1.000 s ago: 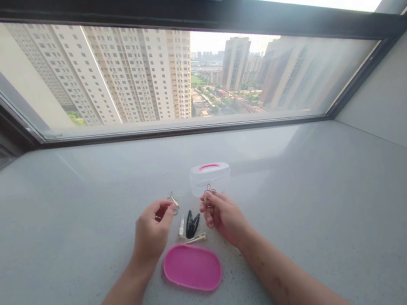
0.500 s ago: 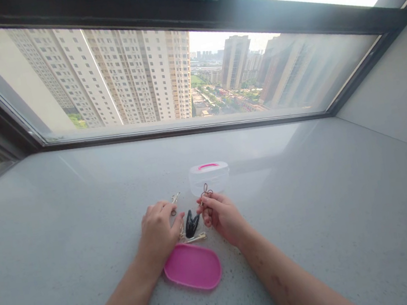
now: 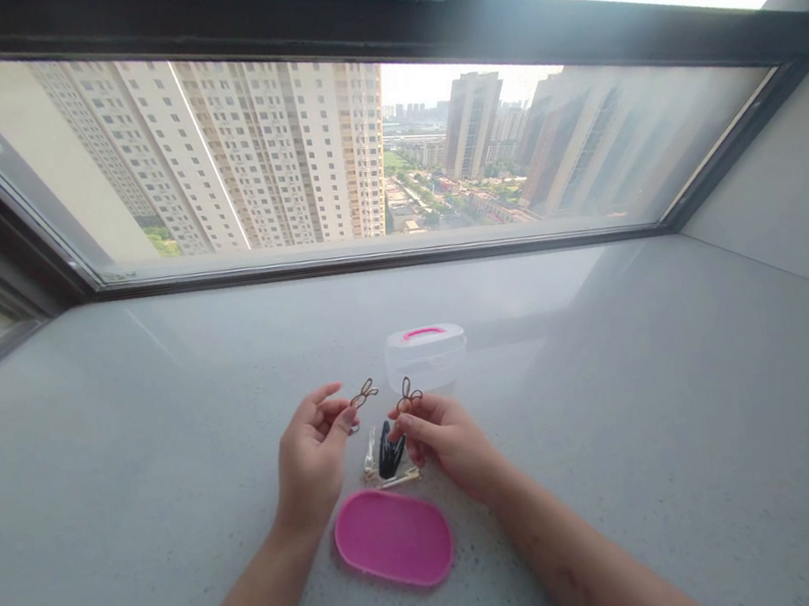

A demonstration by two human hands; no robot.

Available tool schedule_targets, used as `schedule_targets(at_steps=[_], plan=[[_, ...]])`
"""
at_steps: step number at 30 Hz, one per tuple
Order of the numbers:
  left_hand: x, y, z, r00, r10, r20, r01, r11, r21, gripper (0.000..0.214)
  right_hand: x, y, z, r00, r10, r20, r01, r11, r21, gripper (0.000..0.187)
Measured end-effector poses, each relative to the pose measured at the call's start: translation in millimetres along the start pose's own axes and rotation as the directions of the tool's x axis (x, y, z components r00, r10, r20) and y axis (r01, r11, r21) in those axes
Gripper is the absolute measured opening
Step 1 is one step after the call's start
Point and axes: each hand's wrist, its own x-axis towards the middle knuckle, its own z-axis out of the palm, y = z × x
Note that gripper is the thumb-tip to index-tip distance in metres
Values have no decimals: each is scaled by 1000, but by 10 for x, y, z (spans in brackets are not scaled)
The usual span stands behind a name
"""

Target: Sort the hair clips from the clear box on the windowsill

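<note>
My left hand pinches a hair clip with looped, brownish metal ends between thumb and fingers, raised above the sill. A similar looped hair clip is gripped in my right hand, its loops pointing up. Between and below the hands lie several black snap hair clips, partly covered by my right fingers. Gold-toned hair clips rest around them. Nearest to me is a shallow pink tray with a raised rim and nothing in it.
Just beyond my right hand stands a translucent plastic box with a pink handle. Everything rests on a pale speckled windowsill. A dark window frame borders its far side, and a white wall stands at the right.
My left hand has lifted off the sill and now holds up a looped hair clip from the left of the pile. My right hand keeps its clip. The view has shifted slightly.
</note>
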Motion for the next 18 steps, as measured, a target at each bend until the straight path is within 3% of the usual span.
schedule_targets(at_steps=[6, 18], plan=[[-20, -6, 8, 996, -17, 88, 11, 998, 69, 22, -25, -39, 26, 999, 42, 21, -41, 997, -58, 25], [-62, 140, 71, 982, -27, 186, 45, 995, -88, 11, -23, -9, -2, 993, -1, 119, 5, 999, -32, 25]])
